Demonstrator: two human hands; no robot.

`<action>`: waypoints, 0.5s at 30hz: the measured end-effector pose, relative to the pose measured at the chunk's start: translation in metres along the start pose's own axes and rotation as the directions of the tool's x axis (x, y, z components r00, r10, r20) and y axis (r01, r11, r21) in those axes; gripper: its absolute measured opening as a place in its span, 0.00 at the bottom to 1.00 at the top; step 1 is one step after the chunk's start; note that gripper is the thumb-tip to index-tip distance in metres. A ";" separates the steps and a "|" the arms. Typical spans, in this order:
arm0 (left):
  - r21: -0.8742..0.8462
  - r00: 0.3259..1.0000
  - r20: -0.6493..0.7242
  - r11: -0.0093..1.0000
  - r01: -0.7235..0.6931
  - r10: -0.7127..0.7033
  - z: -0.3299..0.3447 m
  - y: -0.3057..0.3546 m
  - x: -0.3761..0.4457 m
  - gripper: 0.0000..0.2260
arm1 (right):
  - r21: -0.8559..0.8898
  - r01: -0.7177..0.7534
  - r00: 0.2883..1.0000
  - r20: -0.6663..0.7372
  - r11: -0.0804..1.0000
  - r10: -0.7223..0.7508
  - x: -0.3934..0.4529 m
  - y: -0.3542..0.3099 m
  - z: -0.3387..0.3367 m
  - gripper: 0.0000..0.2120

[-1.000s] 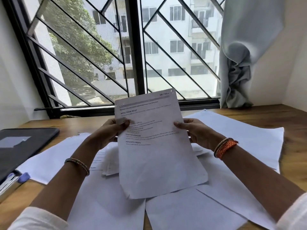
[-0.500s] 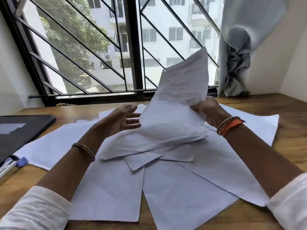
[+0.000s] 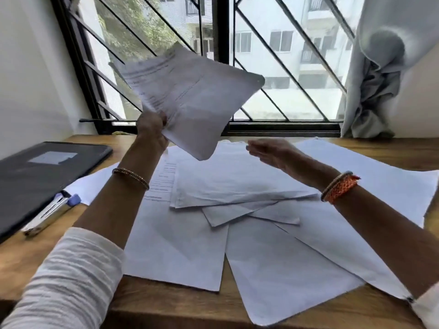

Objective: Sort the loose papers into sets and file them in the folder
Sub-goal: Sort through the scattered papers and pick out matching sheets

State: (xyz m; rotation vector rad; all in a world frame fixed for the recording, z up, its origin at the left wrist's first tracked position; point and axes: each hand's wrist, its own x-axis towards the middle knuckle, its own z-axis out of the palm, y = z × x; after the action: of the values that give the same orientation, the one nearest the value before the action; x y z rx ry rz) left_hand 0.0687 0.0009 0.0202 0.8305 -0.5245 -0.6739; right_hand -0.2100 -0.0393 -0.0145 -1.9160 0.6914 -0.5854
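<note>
My left hand [image 3: 152, 129] grips a printed set of papers [image 3: 190, 96] by its lower left corner and holds it up in front of the window, tilted. My right hand [image 3: 273, 154] hovers with fingers loosely extended over the middle of the table, holding nothing. Beneath both hands several loose white sheets [image 3: 237, 186] lie scattered and overlapping on the wooden table [image 3: 166, 307]. A dark folder [image 3: 40, 172] lies closed at the left edge of the table.
A metal stapler with a blue end [image 3: 52, 212] lies beside the folder. A barred window [image 3: 273, 67] runs along the far edge, with a knotted grey curtain [image 3: 377, 91] at the right. White walls close in on both sides.
The printed set passed from my right hand to my left hand, which raised it up and to the left. My right hand let go and dropped toward the table.
</note>
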 end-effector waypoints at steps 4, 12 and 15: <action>0.237 0.990 -0.103 0.964 0.123 -0.101 -0.041 -0.004 0.014 0.17 | -0.729 0.067 0.950 0.256 0.681 0.180 -0.001 0.008 0.051 0.52; 0.295 0.967 -0.199 0.931 0.216 -0.162 -0.086 -0.022 0.023 0.19 | -0.798 0.245 0.965 0.256 0.550 -0.058 -0.005 -0.004 0.076 0.18; 0.311 0.963 -0.234 0.928 0.205 -0.135 -0.088 -0.023 0.026 0.19 | -0.773 0.290 0.957 0.245 0.564 -0.156 -0.005 -0.003 0.075 0.13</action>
State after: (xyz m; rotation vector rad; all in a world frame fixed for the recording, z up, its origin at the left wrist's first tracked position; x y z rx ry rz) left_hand 0.1365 0.0138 -0.0444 1.2641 -0.3817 -0.6566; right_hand -0.1637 0.0131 -0.0426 -2.9188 0.6719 -0.2634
